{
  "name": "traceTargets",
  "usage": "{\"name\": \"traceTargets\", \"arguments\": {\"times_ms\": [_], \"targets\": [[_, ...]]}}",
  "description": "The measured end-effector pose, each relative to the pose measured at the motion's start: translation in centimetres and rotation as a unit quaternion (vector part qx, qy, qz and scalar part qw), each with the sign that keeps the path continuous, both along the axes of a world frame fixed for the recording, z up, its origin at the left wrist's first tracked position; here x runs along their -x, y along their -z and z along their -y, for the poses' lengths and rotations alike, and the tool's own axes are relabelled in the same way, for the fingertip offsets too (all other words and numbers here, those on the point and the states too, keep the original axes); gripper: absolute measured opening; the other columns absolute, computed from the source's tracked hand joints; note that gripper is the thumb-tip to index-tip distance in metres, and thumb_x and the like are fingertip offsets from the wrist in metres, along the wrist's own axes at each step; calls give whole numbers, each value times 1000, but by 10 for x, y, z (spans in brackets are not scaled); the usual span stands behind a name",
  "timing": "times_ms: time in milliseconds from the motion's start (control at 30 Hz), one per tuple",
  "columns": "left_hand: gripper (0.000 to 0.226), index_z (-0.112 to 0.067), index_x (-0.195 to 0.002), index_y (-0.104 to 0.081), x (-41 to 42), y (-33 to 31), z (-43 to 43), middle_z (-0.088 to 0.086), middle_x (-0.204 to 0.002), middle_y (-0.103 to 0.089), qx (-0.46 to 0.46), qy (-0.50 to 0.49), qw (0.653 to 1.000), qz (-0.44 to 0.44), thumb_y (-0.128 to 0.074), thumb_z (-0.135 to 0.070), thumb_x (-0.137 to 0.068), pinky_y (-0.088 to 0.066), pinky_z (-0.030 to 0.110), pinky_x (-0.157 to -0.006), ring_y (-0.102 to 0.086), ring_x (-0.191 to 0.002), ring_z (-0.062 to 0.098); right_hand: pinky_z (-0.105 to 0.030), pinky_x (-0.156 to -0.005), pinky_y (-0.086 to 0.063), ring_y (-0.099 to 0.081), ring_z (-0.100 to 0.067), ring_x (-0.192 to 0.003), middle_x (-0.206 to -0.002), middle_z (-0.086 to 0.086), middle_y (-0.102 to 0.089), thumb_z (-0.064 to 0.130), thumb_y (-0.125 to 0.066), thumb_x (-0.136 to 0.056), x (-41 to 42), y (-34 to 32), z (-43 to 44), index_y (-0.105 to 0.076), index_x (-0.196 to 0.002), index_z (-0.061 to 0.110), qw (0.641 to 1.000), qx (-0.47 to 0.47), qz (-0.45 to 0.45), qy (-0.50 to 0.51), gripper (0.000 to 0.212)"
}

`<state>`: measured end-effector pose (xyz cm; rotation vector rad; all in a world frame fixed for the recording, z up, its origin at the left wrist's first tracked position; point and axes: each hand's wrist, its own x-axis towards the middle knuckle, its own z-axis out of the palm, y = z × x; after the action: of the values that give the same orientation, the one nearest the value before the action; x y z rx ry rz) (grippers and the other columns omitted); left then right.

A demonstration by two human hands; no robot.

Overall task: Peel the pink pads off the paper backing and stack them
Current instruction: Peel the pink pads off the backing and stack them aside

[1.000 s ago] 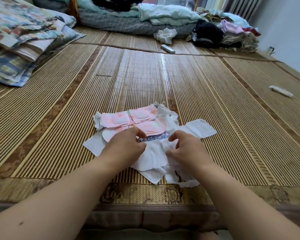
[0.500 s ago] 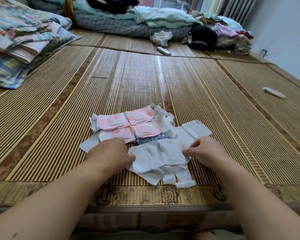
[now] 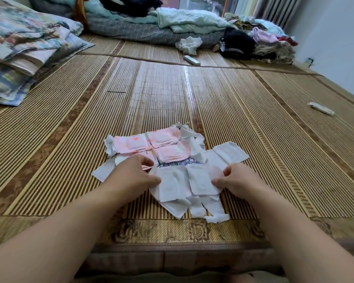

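Now we count three pink pads at twelve o'clock; our left hand and right hand each pinch the white sheet.

Brightness: even, soft daylight; nothing is dim.
Source: the window at the far end of the room, behind the heaped bedding.
Glare: a pale streak of reflected light runs down the middle of the bamboo mat, strongest at its far half.
Shadows: faint and soft; only thin ones under the white paper pieces and the forearms.
Blur: the folded quilts at the left edge are smeared; the centre is fairly sharp.
Distortion: wide-angle bending; the mat's stripes fan outward and the forearms look stretched at the bottom corners.
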<state>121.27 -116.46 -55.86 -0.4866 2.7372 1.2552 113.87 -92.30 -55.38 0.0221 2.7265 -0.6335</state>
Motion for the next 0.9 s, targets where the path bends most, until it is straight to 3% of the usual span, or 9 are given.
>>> {"name": "traceTargets", "arguments": {"times_ms": [100,200,267,333,433,567,700,767,900], "targets": [[22,-24,-85,-62,0,1,2,-6,-81,-67,-15,-2,1000,-1,-78,-28,-71,-43,20,-59,-59,-70,4,-28,-53,-40,-59,-14,-66,-72,0,-65,36,-73,-77,-2,-3,1,-61,-71,17,1000,16,-4,-1,22],[17,-15,-63,-66,-1,-1,2,-6,-58,-67,-95,-14,995,-14,-76,-22,-75,-50,27,-53,-60,-53,9,-28,-52,-38,-55,-12,-59,-67,0,-64,33,-70,-80,-7,-11,1,-62,-68,16,996,63,-60,4,22],[17,-14,-66,-66,-3,-6,0,-4,-55,-66,-179,-27,984,-10,-71,-19,-82,-43,21,-41,-58,-46,7,-30,-53,-43,-55,-13,-54,-61,0,-63,32,-68,-82,-12,-20,3,-64,-66,14,985,144,-94,4,24],[15,-14,-71,-67,-5,-13,-3,-2,-59,-68,-258,-32,966,-4,-66,-18,-86,-42,18,-39,-61,-48,7,-37,-58,-50,-60,-14,-55,-60,-2,-66,30,-69,-82,-19,-30,11,-67,-67,12,965,240,-105,2,24],[11,-8,-79,-67,-7,-20,-11,-1,-59,-66,-323,-33,946,-9,-65,-15,-87,-43,17,-40,-58,-46,8,-30,-59,-54,-66,-14,-61,-65,1,-70,26,-68,-83,-33,-40,29,-69,-69,14,941,325,-95,-24,18],[8,-9,-79,-64,-6,-22,-20,1,-58,-62,-345,-28,938,-13,-65,-13,-86,-44,22,-46,-54,-45,10,-23,-57,-54,-66,-7,-60,-67,1,-72,25,-66,-84,-45,-40,55,-70,-71,16,940,321,-95,-73,17],[12,-12,-74,-60,-4,-20,-23,-8,-42,-55,-346,-36,937,-9,-65,-13,-85,-44,19,-41,-50,-37,6,-39,-65,-56,-68,-18,-67,-69,-5,-72,25,-67,-84,-49,-37,68,-71,-72,14,945,300,-89,-97,17],[12,-13,-74,-60,-4,-20,-23,-8,-42,-53,-351,-42,935,-3,-62,-10,-85,-45,20,-42,-49,-37,6,-40,-67,-56,-67,-16,-65,-67,-3,-72,27,-67,-84,-50,-35,70,-71,-71,15,947,289,-94,-104,19],[13,-12,-75,-60,-5,-24,-22,2,-56,-57,-375,-55,925,6,-56,-6,-86,-46,21,-43,-54,-43,11,-25,-60,-51,-60,-2,-62,-67,8,-67,41,-69,-76,-55,-34,71,-73,-77,23,951,220,-151,-156,18]]}}
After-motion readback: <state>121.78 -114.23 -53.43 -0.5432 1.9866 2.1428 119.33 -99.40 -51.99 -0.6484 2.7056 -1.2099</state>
